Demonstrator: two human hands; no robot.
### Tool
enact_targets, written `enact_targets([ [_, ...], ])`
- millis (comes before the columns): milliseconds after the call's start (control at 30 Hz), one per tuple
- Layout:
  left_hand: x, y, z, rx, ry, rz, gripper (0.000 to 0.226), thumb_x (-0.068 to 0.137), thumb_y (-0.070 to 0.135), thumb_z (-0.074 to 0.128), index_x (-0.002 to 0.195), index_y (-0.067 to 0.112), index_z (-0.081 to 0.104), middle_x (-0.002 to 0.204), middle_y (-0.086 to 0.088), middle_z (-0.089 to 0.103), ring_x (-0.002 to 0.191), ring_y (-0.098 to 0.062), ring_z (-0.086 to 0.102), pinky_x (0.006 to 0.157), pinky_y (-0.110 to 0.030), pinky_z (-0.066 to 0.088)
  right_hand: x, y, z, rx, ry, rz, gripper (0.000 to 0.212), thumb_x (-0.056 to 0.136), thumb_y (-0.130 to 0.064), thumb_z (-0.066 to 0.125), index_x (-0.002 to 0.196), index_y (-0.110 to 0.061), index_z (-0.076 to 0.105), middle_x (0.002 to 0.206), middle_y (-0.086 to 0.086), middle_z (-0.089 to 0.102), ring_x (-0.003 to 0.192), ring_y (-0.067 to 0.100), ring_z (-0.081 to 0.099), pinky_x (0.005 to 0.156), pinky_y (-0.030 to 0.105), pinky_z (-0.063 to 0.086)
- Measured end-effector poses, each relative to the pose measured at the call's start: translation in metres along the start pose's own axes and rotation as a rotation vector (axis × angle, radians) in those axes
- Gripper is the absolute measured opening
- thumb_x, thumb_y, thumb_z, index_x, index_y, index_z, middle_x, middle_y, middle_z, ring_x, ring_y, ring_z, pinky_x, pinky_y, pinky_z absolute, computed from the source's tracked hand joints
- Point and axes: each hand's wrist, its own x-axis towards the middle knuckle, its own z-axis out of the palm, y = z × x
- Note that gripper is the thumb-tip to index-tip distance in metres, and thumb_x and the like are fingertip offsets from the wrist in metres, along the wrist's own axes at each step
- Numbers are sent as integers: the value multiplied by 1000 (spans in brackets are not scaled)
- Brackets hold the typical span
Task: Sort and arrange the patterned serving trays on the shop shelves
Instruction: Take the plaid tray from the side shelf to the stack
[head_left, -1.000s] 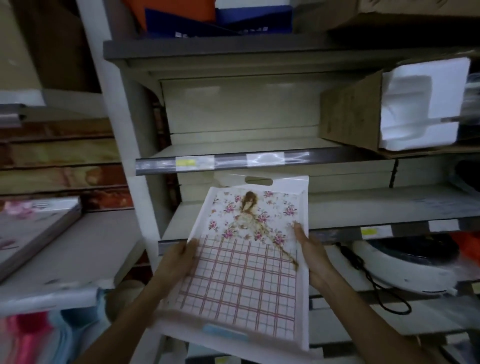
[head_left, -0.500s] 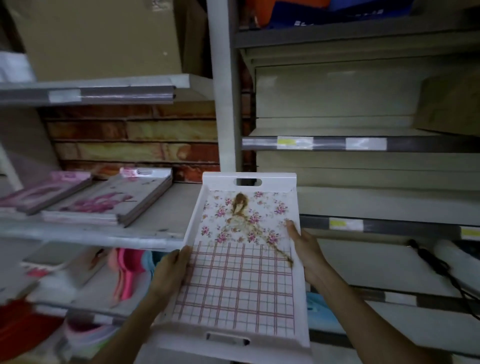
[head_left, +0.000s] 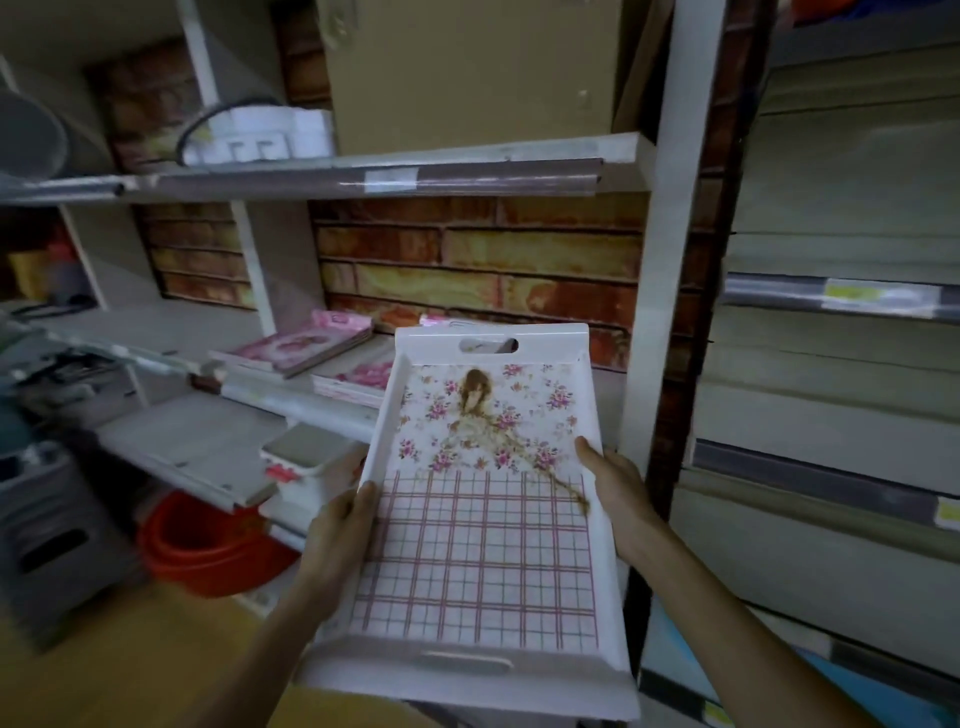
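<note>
tray (head_left: 483, 525): white, floral and plaid, held in the air in front of shelf (head_left: 208, 447) | left hand (head_left: 337, 530): fingers clamped on left rim | right hand (head_left: 618, 493): fingers clamped on right rim | 2 pink trays (head_left: 306, 345) lie on the shelf beyond

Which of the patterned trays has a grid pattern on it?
The white tray held by both hands, left hand and right hand: pink grid below flowers. The pink trays on the shelf show none.
</note>
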Motion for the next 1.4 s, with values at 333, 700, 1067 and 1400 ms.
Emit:
enact_targets([
  [333,87,-24,-64,-56,99,-43,44,99,47,39,111,15,67,103,-4,72,88,-15,67,71,-24,49,76,-1,110,-17,-112,-56,21,99,-28,50,111,-20,66,98,-9,71,87,5,68,66,18,51],
  [700,240,-26,-102,-37,90,-12,48,96,54,38,107,18,68,99,-1,73,90,-20,70,83,-41,58,202,-17,210,-12,-94,-90,24,99,-26,50,115,-15,64,99,-5,70,92,12,66,76,27,51],
  [1067,355,-20,-111,-132,107,-12,37,97,47,41,92,23,68,92,-3,72,88,-23,67,71,-32,54,281,-21,265,-93,-27,-152,24,98,-24,52,120,-18,60,100,-6,69,88,12,66,65,25,49],
  [1400,473,-9,-85,-185,-135,109,45,98,47,40,111,11,63,100,-9,71,87,-26,69,62,-31,55,335,-23,275,-209,198,-255,29,96,-11,52,124,-15,57,92,-8,66,82,12,64,69,28,52],
])
